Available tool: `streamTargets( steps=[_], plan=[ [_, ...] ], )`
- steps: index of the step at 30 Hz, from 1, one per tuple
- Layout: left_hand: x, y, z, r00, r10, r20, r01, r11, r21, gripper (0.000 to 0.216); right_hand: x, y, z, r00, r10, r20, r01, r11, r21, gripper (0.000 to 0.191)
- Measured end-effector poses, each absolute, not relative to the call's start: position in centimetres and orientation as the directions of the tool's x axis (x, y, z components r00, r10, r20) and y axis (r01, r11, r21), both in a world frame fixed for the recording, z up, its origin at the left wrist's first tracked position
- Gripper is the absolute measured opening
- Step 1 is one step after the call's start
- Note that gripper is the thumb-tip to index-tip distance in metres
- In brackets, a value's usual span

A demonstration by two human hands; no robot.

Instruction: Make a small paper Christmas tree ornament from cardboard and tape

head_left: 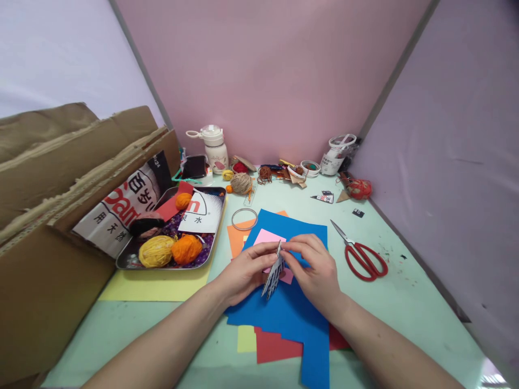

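"What's in the hands just now?"

"A thin striped piece, pale with dark bands. It's held up over the blue sheet, well inside its edges, tilted, with its lower end slanting down toward the sheet's near side"

"How is the left hand set?"

"Nearly closed, thumb and fingers pinching the piece from its left side. Some of the fingers are hidden, so I can't tell how those lie"

"And the right hand?"

"Also nearly closed. Its thumb and forefinger come together at the top end of the piece, and the other fingers curl in loosely above the blue sheet"

"What else is by that sheet?"

"A pink paper lies on it, partly covered by the hands. Red paper sticks out from under its near edge, orange paper from its far left side. A metal ring is just beside its far left corner"

"Anything farther out?"

"Red-handled scissors lie to the right of the blue sheet, tips pointing away. Left of it there's a metal tray holding a yellow yarn ball and an orange one, touching each other"
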State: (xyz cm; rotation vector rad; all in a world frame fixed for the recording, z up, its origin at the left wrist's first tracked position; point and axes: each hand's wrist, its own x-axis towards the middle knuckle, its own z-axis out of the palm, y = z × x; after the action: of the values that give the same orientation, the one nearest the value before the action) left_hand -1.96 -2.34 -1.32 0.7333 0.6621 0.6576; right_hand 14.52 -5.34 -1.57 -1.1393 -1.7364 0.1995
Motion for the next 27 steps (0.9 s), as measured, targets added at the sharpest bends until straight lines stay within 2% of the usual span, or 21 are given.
streamTargets(
  steps=[3,11,17,27],
  plan=[
    [-1.93,-2.31,-1.14,0.622,0.729,-0.287,-0.288,0.554,0.782,0.033,14.45,-5.36,-1.59,-0.016,0.803,0.595,0.566,0.498,-0.657,0.013],
    [-2.14,-2.19,-0.83,0.629,0.721,-0.291,-0.218,0.522,0.824,0.034,14.36,-5.33,-1.69,-0.029,0.838,0.546,0.515,0.48,-0.71,0.01],
    [-2.13,-2.21,-0.82,0.638,0.715,-0.284,-0.239,0.535,0.811,0.035,14.29,-5.32,-1.59,-0.057,0.852,0.52,0.508,0.474,-0.72,0.006],
    [-2.09,-2.27,-1.01,0.616,0.731,-0.295,-0.247,0.534,0.809,0.03,14.38,-5.37,-1.64,-0.05,0.833,0.551,0.525,0.491,-0.695,0.013]
  ],
)
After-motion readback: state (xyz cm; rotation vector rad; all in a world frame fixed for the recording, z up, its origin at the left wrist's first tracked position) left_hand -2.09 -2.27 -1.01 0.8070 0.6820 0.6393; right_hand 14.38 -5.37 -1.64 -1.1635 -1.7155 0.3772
